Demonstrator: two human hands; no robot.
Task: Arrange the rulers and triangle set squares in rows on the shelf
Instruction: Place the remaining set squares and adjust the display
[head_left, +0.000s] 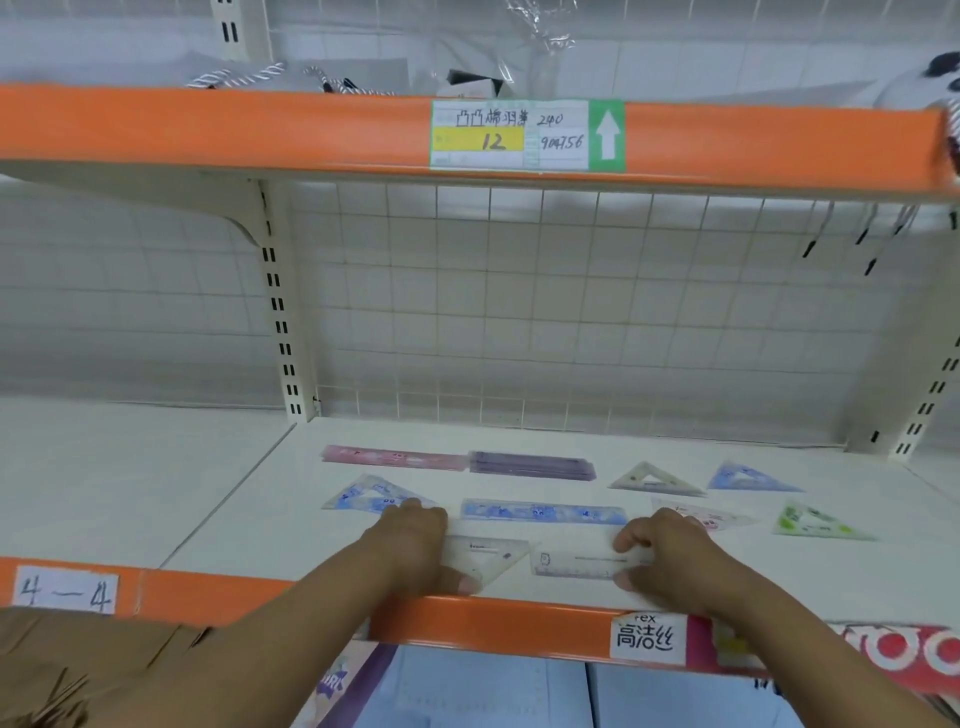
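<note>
On my feed, the price tag (527, 136) on the upper shelf edge (260, 130) carries a handwritten "12" on a yellow field, with "240" and "904756" beside it. It also has a white up-arrow on green at its right end and handwritten Chinese characters I cannot make out. Far down and left of the price tag, a white label (66, 592) on the lower shelf edge (519, 621) reads "4—4"; down and slightly right of the tag, a second label (649, 638) on that edge reads "高洁丝".

back wall (130, 291): plain white tiles
wire grid (545, 312): cream mesh in front of it
upright (278, 312): cream, slotted
shelf (234, 509): white board, orange front lip
upper shelf (260, 130): same orange lip, handwritten price tag (527, 136) stuck on
</note>
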